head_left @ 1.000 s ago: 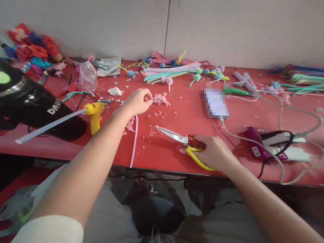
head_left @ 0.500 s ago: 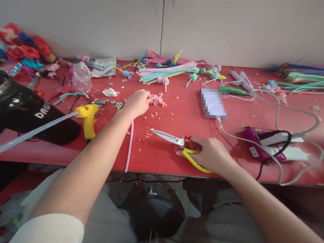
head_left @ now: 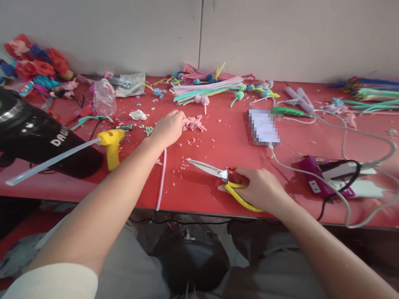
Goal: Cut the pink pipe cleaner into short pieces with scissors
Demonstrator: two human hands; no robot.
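Observation:
My left hand (head_left: pixel 169 127) reaches over the red table (head_left: pixel 201 189), fingers curled and pinched at the edge of a small heap of short pink pipe-cleaner pieces (head_left: pixel 194 123). What the fingertips hold is too small to make out. A long pink pipe cleaner (head_left: pixel 161 178) lies under my left forearm, running to the table's front edge. My right hand (head_left: pixel 262 189) rests near the front edge, wrapped round the yellow and red handles of scissors (head_left: pixel 218 174), whose blades point left and lie nearly closed on the table.
A yellow glue gun (head_left: pixel 112 141) with a long glue stick and a black hair dryer (head_left: pixel 28 135) lie at left. A phone (head_left: pixel 263 127) with a cable, a purple power strip (head_left: pixel 317 176), bundles of pipe cleaners (head_left: pixel 205 86) and paper flowers (head_left: pixel 38 65) crowd the back.
My left hand has slid slightly forward onto the edge of the pink pieces. The right hand and scissors stay put. The camera shifted a little.

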